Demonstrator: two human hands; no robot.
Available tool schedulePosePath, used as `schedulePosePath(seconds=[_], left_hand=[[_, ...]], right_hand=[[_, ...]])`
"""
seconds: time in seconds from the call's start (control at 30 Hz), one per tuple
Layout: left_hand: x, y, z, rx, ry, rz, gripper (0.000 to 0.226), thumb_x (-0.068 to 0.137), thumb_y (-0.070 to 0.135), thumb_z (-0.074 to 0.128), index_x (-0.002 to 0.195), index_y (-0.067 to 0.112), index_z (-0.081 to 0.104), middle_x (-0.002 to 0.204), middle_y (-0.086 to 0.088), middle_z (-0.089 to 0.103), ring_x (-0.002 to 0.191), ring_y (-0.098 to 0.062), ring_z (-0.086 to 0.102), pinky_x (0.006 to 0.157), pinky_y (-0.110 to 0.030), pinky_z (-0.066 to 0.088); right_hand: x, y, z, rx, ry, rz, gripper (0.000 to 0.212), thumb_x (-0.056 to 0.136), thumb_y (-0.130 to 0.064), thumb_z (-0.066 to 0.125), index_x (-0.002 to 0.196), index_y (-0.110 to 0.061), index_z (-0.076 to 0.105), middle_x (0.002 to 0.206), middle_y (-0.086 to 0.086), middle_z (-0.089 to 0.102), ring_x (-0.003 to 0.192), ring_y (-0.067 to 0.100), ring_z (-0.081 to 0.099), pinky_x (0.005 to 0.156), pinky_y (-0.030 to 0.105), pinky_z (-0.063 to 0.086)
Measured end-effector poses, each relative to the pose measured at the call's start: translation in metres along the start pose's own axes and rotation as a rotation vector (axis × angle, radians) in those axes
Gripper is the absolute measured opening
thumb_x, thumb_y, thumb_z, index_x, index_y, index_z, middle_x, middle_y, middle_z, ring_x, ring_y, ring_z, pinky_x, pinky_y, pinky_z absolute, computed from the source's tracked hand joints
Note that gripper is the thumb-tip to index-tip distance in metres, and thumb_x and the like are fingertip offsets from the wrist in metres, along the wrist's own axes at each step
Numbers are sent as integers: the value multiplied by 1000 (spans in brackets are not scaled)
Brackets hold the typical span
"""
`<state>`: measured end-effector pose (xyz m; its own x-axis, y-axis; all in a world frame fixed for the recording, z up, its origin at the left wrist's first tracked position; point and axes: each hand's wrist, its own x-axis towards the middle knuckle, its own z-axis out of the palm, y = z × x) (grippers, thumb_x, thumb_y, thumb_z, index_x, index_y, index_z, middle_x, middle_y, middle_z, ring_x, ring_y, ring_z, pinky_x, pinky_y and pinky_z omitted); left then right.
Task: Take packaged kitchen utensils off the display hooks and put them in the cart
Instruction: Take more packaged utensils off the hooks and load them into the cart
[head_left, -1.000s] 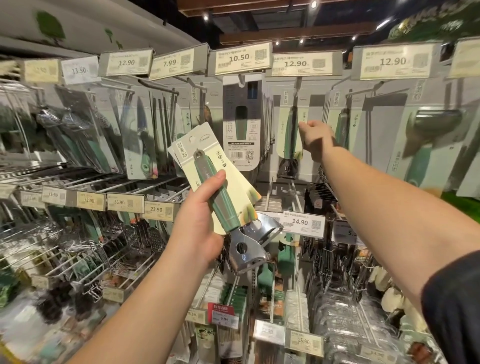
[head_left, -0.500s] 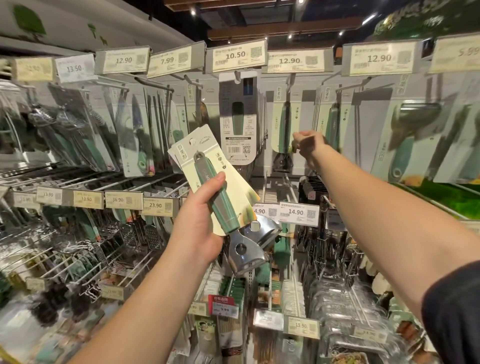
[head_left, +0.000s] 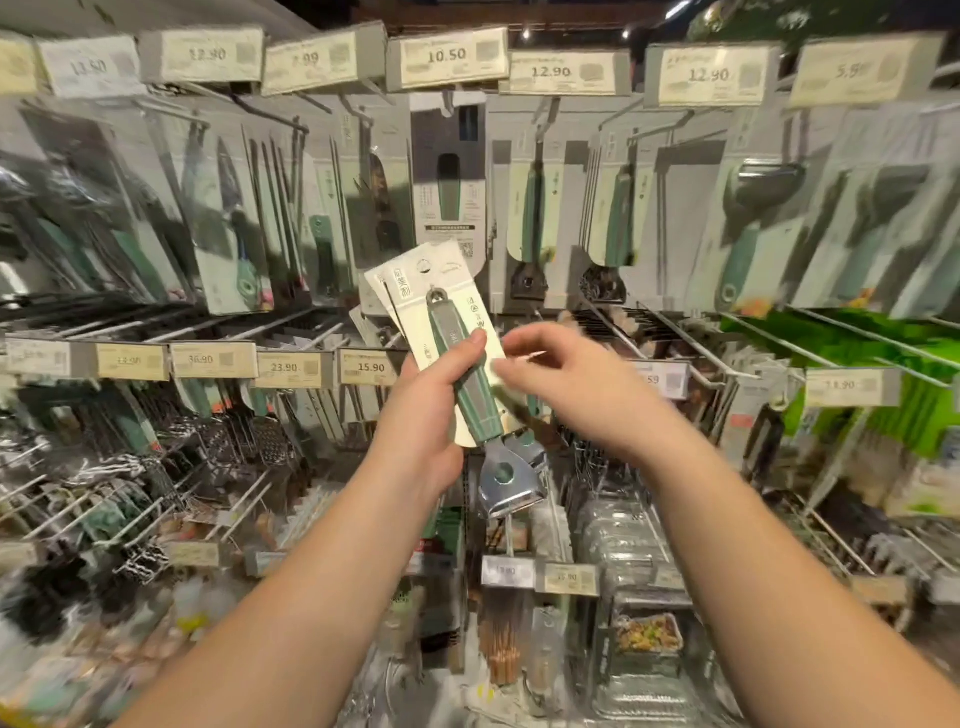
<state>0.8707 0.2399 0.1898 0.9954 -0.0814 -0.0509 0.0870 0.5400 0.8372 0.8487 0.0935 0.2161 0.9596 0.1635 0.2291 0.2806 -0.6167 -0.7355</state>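
The left hand (head_left: 426, 415) still grips the carded peeler (head_left: 470, 374); the right hand (head_left: 566, 384), fingers loosely curled, has dropped from the hooks to just beside it.

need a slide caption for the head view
Left hand holds a carded green-handled utensil before the display hooks; right hand reaches for it.

In front of me: a tall grey shop display wall (head_left: 680, 156) set with rows of thin metal wire hooks (head_left: 670, 327). Cream price tags in grey holders (head_left: 447, 57) run along the top; a second row sits at mid-height. Above, dark ceiling with small bright spotlights (head_left: 525, 34). A bright green panel (head_left: 857, 364) at right. Edges blurred.
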Motion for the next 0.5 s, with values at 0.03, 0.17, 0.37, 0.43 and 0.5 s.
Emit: schedulePosePath(seconds=[0.03, 0.17, 0.37, 0.43, 0.5], left_hand=[[-1, -4, 1, -7, -2, -8, 40, 90, 19, 72, 128, 13, 63, 113, -12, 75, 98, -31, 74, 68, -40, 62], [-6, -18, 7, 8, -24, -22, 42, 88, 21, 74, 129, 16, 63, 114, -6, 75, 99, -26, 74, 74, -36, 62], [-12, -30, 13, 28, -75, -71, 42, 88, 17, 74, 128, 13, 63, 117, -11, 74, 98, -26, 74, 75, -37, 60], [-13, -31, 16, 58, -94, -75, 39, 91, 16, 70, 129, 11, 63, 117, -13, 73, 91, -25, 75, 63, -32, 59], [-14, -32, 20, 91, -92, -76, 36, 93, 18, 66, 128, 12, 64, 114, -11, 74, 89, -24, 74, 60, -30, 58]], right_hand=[[-10, 3, 6, -12, 17, 10, 53, 87, -60, 63, 133, -36, 53, 121, -21, 58, 88, -4, 61, 73, 20, 48], [-29, 11, 21, -167, 91, 42, 80, 80, -58, 73, 147, -27, 41, 138, -12, 39, 128, 7, 40, 102, 25, 35], [-36, 19, 25, -329, 194, 78, 70, 82, -55, 69, 141, -26, 46, 122, -3, 42, 126, 17, 34, 102, 34, 37], [-38, 22, 23, -312, 208, 94, 59, 84, -50, 67, 136, -28, 49, 114, -5, 43, 119, 18, 43, 98, 35, 43], [-38, 25, 22, -288, 233, 102, 50, 85, -47, 65, 130, -29, 54, 106, -6, 43, 110, 20, 51, 90, 36, 48]])
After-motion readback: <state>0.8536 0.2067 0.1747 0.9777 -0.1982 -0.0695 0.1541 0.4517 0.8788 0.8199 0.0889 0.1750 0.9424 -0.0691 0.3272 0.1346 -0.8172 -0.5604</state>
